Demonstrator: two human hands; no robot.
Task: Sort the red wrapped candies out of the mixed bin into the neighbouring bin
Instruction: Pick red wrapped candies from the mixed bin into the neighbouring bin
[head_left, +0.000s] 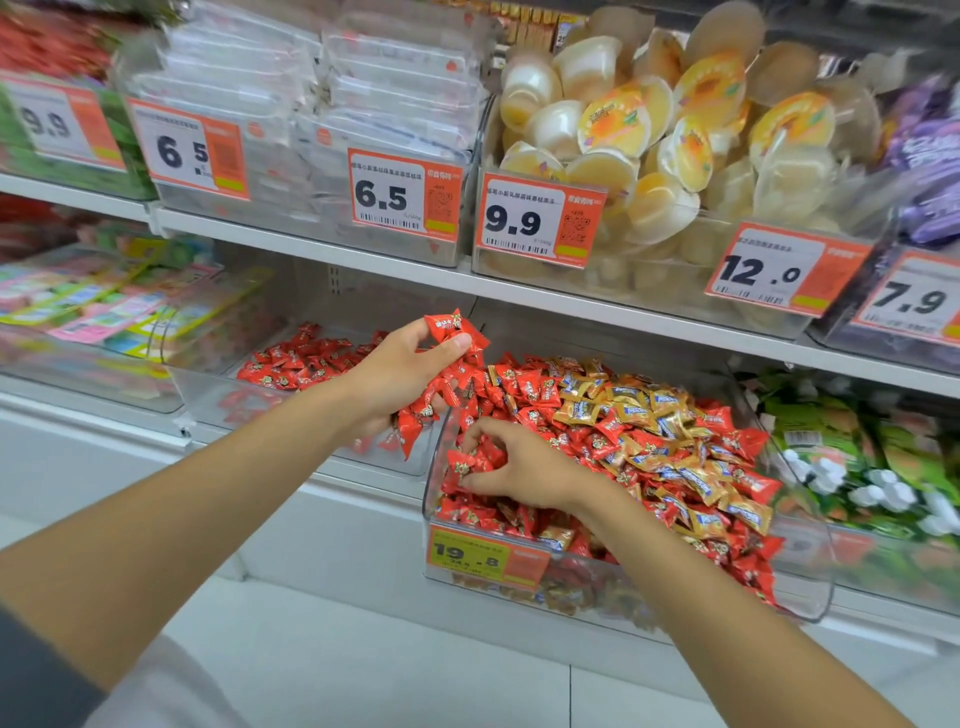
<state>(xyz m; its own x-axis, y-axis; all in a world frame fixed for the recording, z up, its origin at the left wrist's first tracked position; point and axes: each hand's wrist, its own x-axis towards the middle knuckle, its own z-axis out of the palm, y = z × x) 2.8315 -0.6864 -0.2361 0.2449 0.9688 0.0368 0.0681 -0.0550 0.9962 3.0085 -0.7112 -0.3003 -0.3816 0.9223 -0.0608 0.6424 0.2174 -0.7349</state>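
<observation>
L hand (400, 371) curled round fistful of red candies (451, 332), count unclear, R hand (524, 470) just below-right, pinching more in mixed bin (808, 592), fingertips part-buried, red-only bin (208, 397) behind L hand, blurred.

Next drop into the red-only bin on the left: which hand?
Left. The left hand already grips a bunch of red candies beside the neighbouring bin; the right hand is down in the mixed bin, pinching more.
</observation>
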